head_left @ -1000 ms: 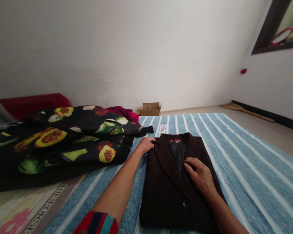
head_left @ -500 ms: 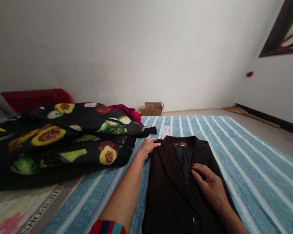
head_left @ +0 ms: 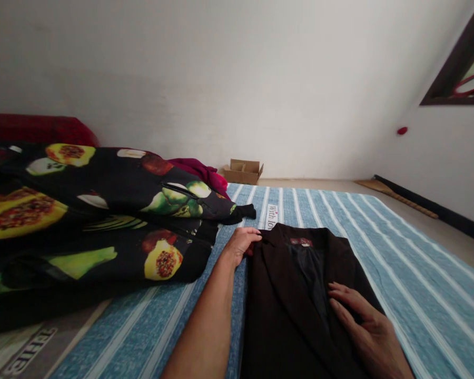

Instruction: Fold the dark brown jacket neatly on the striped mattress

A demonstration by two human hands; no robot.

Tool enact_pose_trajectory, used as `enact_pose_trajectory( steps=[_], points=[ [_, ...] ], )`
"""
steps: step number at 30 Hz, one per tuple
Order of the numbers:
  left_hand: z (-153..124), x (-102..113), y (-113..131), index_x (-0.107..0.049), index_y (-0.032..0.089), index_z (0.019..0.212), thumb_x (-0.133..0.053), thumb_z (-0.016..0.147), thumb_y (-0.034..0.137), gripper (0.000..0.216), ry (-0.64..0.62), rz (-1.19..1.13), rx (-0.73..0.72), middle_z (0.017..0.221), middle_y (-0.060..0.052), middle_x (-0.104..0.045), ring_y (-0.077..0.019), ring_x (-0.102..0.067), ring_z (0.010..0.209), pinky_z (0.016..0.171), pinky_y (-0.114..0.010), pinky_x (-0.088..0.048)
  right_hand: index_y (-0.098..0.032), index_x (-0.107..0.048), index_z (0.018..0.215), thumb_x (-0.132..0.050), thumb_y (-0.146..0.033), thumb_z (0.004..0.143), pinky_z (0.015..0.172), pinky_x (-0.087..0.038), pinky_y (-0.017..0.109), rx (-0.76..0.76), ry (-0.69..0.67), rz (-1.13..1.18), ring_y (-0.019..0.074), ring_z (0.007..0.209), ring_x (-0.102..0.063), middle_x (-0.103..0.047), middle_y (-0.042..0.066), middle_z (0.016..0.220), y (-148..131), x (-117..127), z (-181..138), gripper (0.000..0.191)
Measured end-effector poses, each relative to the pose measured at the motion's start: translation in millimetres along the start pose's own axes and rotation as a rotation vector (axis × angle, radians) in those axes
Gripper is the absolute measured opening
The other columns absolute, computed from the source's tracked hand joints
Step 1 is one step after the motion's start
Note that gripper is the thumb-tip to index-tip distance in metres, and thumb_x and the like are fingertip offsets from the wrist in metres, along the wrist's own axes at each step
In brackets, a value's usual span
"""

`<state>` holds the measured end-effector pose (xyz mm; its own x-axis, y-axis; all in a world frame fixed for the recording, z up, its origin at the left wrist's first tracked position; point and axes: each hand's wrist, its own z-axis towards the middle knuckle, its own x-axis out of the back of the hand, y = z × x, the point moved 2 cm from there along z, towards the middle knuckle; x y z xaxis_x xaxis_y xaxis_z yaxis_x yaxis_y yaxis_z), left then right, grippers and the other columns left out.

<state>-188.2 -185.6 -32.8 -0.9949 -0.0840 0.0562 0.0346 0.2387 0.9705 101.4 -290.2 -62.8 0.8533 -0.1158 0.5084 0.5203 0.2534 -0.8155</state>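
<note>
A dark brown blazer lies front up on the bed, its collar at the far end and a red label showing inside the neck. My left hand is closed at its left shoulder, fingers over the edge beside the collar. On the other side, my right hand has thumb and fingertips close together at the lapel's inner edge, in a pinch. Dark lining shows between the lapels. The lower part of the blazer runs out of view at the bottom.
A black fruit-print jacket lies to the left, with a magenta cloth behind it. Blue striped bedding spreads under the blazer. A cardboard box stands near the wall beyond the bed; a red cover is at far left.
My view has shifted, so the fruit-print jacket appears farther left and the blazer slightly farther right. Both hands stay at the same places on the blazer.
</note>
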Motion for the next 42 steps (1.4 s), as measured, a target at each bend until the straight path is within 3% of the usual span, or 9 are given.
enact_pose_trajectory(
  steps=[8, 12, 17, 20, 23, 26, 33, 38, 42],
  points=[
    [-3.1, -3.1, 6.9, -0.056, 0.018, 0.073, -0.061, 0.061, 0.023, 0.014, -0.102, -0.076, 0.005, 0.057, 0.005, -0.053, -0.0087, -0.049, 0.046, 0.042, -0.019, -0.033, -0.028, -0.072, 0.087, -0.057, -0.054, 0.071, 0.094, -0.046, 0.043, -0.059, -0.022, -0.065, 0.0267, 0.103, -0.060, -0.066, 0.006, 0.109, -6.7, 3.8, 1.6, 0.034],
    [-2.9, -3.7, 7.6, -0.054, 0.017, 0.066, -0.061, 0.061, 0.024, 0.011, -0.126, -0.075, -0.008, 0.055, 0.005, -0.050, -0.0093, -0.048, 0.047, 0.043, -0.020, -0.033, -0.028, -0.072, 0.088, -0.059, -0.053, 0.070, 0.080, -0.054, 0.033, -0.036, -0.139, -0.119, 0.0249, 0.092, -0.065, -0.069, 0.005, 0.102, -35.4, 13.0, 11.8, 0.033],
    [-3.4, -5.8, 9.8, -0.051, 0.018, 0.060, -0.058, 0.062, 0.025, 0.011, -0.110, -0.061, -0.027, 0.051, 0.007, -0.047, -0.0082, -0.044, 0.044, 0.042, -0.020, -0.030, -0.024, -0.070, 0.095, -0.054, -0.049, 0.076, 0.066, -0.052, 0.030, 0.062, -0.222, -0.133, 0.0236, 0.080, -0.066, -0.071, 0.006, 0.092, -93.3, -0.9, 66.1, 0.035],
    [-4.0, -6.6, 11.1, -0.049, 0.018, 0.058, -0.058, 0.062, 0.026, 0.012, -0.102, -0.051, -0.035, 0.049, 0.007, -0.045, -0.0077, -0.042, 0.043, 0.041, -0.020, -0.028, -0.018, -0.070, 0.074, -0.052, -0.046, 0.077, 0.050, -0.044, 0.025, 0.070, -0.296, -0.215, 0.0184, 0.058, -0.062, -0.067, 0.005, 0.065, -107.1, -32.1, 112.7, 0.033],
    [-3.6, -6.3, 10.8, -0.049, 0.018, 0.059, -0.059, 0.060, 0.029, 0.015, -0.092, -0.048, -0.039, 0.049, 0.007, -0.045, -0.0075, -0.042, 0.043, 0.041, -0.019, -0.028, -0.016, -0.065, 0.061, -0.054, -0.046, 0.076, 0.038, -0.035, 0.023, -0.146, -0.354, -0.177, 0.0142, 0.040, -0.053, -0.057, 0.003, 0.045, -95.2, -64.3, 144.6, 0.036],
    [-2.3, -5.8, 9.5, -0.049, 0.018, 0.059, -0.061, 0.059, 0.030, 0.017, -0.079, -0.050, -0.040, 0.049, 0.007, -0.045, -0.0076, -0.043, 0.042, 0.041, -0.020, -0.028, -0.016, -0.061, 0.060, -0.060, -0.044, 0.072, 0.033, -0.030, 0.022, -0.322, -0.410, -0.014, 0.0112, 0.032, -0.045, -0.050, -0.001, 0.038, -78.0, -85.3, 151.3, 0.030],
    [-0.2, -6.0, 7.4, -0.048, 0.018, 0.056, -0.062, 0.056, 0.029, 0.018, -0.066, -0.081, -0.044, 0.049, 0.007, -0.045, -0.0084, -0.042, 0.042, 0.040, -0.021, -0.027, -0.018, -0.047, 0.051, -0.070, -0.033, 0.061, 0.038, -0.029, 0.020, -0.341, -0.318, 0.404, 0.0060, 0.038, -0.038, -0.043, -0.006, 0.041, -65.6, -83.6, 136.1, 0.029],
    [1.1, -5.8, 6.7, -0.046, 0.019, 0.056, -0.062, 0.053, 0.028, 0.019, -0.054, -0.089, -0.051, 0.049, 0.007, -0.044, -0.0083, -0.041, 0.042, 0.039, -0.020, -0.027, -0.018, -0.047, 0.055, -0.075, -0.030, 0.054, 0.042, -0.031, 0.020, -0.413, -0.367, 0.716, 0.0050, 0.041, -0.037, -0.042, -0.007, 0.046, -57.8, -84.6, 133.4, 0.030],
    [1.1, -5.4, 7.1, -0.046, 0.019, 0.056, -0.062, 0.053, 0.029, 0.019, -0.052, -0.081, -0.046, 0.049, 0.007, -0.043, -0.0082, -0.041, 0.042, 0.038, -0.020, -0.027, -0.018, -0.048, 0.061, -0.076, -0.023, 0.051, 0.040, -0.029, 0.019, -0.496, -0.359, 0.826, 0.0043, 0.041, -0.037, -0.043, -0.008, 0.049, -52.0, -90.1, 133.8, 0.030]
  ],
)
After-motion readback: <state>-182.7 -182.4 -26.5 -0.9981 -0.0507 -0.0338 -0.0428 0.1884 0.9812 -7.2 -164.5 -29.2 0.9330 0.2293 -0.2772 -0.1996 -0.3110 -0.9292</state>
